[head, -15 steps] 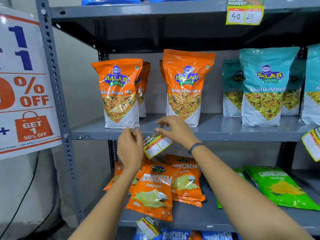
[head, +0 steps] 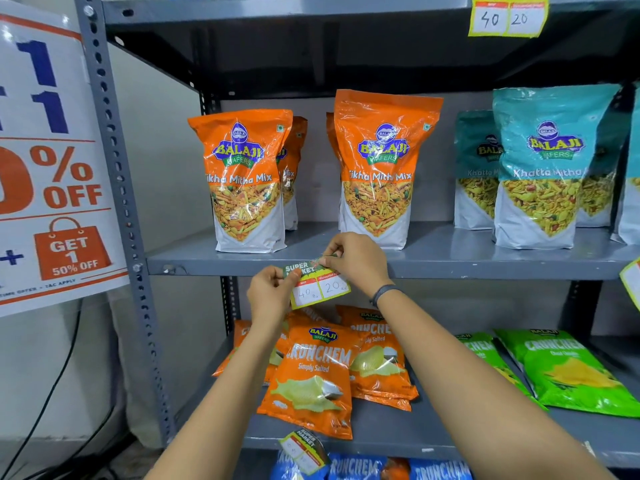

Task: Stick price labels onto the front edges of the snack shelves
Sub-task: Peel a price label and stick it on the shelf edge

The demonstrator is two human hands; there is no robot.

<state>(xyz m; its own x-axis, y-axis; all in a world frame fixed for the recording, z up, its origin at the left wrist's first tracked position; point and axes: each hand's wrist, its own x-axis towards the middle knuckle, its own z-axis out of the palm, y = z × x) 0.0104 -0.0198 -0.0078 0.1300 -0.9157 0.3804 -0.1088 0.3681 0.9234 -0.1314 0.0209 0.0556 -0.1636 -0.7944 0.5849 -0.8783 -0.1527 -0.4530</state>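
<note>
A price label (head: pixel 320 287) with a green "SUPER MARKET" header and yellow-bordered boxes reading 40 and 20 is held against the front edge of the middle grey shelf (head: pixel 485 268). My left hand (head: pixel 270 294) pinches its left side. My right hand (head: pixel 353 261) pinches its top right corner at the shelf edge. The label sits slightly tilted, its lower part hanging below the edge. Orange Tikha Mitha Mix bags (head: pixel 379 168) stand on this shelf just above my hands.
Labels hang on the top shelf edge (head: pixel 507 17), the lower shelf edge (head: pixel 304 448) and at the right (head: pixel 632 284). Teal Khatta Mitha bags (head: pixel 543 168) stand right. Orange Crunchem packs (head: pixel 313 379) and green packs (head: pixel 568 372) lie below. A discount poster (head: pixel 52 161) hangs left of the upright.
Both hands have lifted the label up to the middle shelf's front edge and turned it flatter, so its printed face now shows. My left hand now grips its left side.
</note>
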